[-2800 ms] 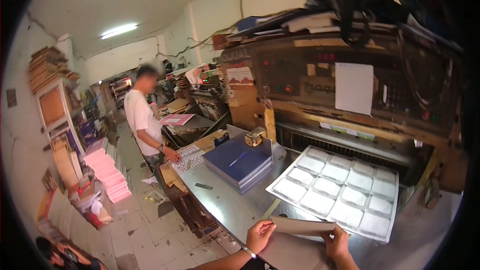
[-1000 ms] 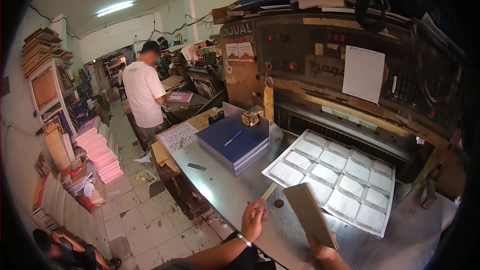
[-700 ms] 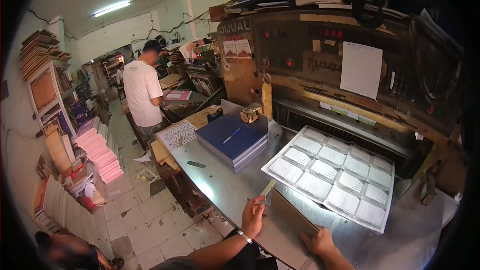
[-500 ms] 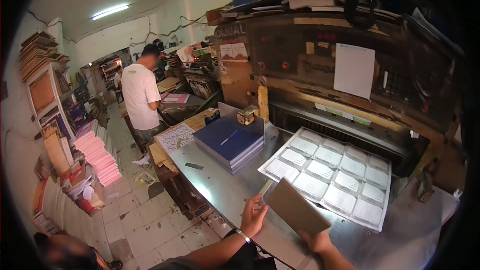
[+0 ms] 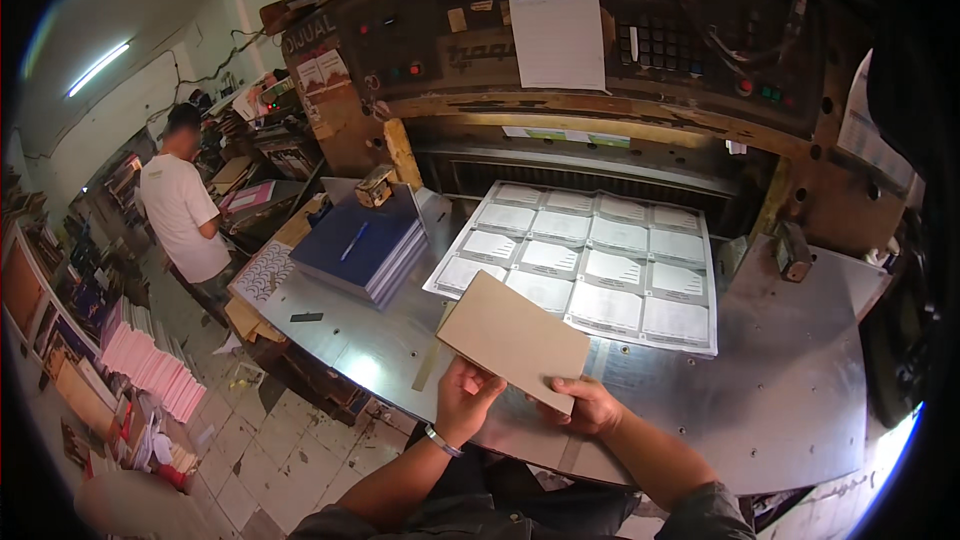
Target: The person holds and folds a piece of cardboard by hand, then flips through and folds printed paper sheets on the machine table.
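A tan rectangular board [image 5: 515, 340], like cardboard, is tilted up over the near edge of the metal worktable [image 5: 770, 395]. My right hand [image 5: 588, 408] grips its lower right corner, thumb on the face and fingers underneath. Against the lower left edge is my left hand [image 5: 466, 400], with its fingers curled partly behind the board and the thumb beside the edge. Beyond the board lies a large printed sheet [image 5: 610, 335] with a grid of pale panels, flat on the metal. The board hides part of its near left corner.
A dark blue stack [image 5: 330, 250] with a blue pen [image 5: 354, 242] on top stands at left. Behind the sheet rises a large brown machine [image 5: 450, 70] with a slot. Another person [image 5: 180, 200] stands far left. Pink paper stacks [image 5: 150, 365] line the floor.
My view has swung right, so the table and machine appear further left. My left hand has come in against the board, and more of the right hand shows.
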`<control>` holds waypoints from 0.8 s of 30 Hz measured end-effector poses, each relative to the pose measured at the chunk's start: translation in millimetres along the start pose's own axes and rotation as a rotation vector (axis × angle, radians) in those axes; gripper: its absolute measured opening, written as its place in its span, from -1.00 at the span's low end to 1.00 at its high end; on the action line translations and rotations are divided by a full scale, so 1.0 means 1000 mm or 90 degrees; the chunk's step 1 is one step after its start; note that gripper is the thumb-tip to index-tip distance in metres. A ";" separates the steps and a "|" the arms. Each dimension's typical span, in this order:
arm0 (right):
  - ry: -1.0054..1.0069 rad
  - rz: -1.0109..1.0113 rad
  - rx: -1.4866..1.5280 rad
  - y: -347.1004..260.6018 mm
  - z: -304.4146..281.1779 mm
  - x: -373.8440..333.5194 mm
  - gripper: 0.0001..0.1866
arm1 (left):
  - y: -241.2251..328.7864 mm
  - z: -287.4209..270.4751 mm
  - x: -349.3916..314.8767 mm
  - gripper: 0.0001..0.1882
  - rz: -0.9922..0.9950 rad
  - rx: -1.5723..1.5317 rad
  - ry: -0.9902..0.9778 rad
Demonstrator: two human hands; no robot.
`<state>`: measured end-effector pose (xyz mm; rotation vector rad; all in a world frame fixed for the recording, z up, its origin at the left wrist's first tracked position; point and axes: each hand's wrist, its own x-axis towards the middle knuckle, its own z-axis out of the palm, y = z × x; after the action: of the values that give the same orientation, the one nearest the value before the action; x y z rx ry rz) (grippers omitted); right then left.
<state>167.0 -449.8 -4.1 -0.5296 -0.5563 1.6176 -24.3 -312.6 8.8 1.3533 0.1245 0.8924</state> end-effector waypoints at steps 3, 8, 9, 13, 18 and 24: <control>-0.022 -0.007 0.013 0.001 0.006 -0.002 -0.58 | 0.009 0.016 0.000 -0.49 -0.009 -0.030 0.051; 0.036 -0.036 -0.048 0.006 0.002 0.000 -0.59 | 0.016 0.021 -0.004 -0.58 -0.059 -0.023 0.075; 0.083 -0.067 -0.105 0.008 0.002 0.000 -0.58 | 0.016 0.022 -0.005 -0.58 -0.059 -0.022 0.074; 0.181 -0.297 -0.533 0.019 0.010 0.002 -0.56 | 0.017 0.027 -0.008 -0.65 -0.150 -0.074 0.131; 0.092 -0.489 -0.810 0.012 0.012 0.005 -0.65 | 0.013 0.021 -0.011 -0.74 -0.159 -0.180 0.138; -0.048 -0.527 -0.593 0.006 0.003 0.009 0.03 | 0.045 -0.013 0.009 -0.73 -0.027 0.031 0.218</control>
<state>159.9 -441.6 -5.9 -0.7683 -1.3877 0.5222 -47.3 -299.2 47.8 1.2273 0.4394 1.0855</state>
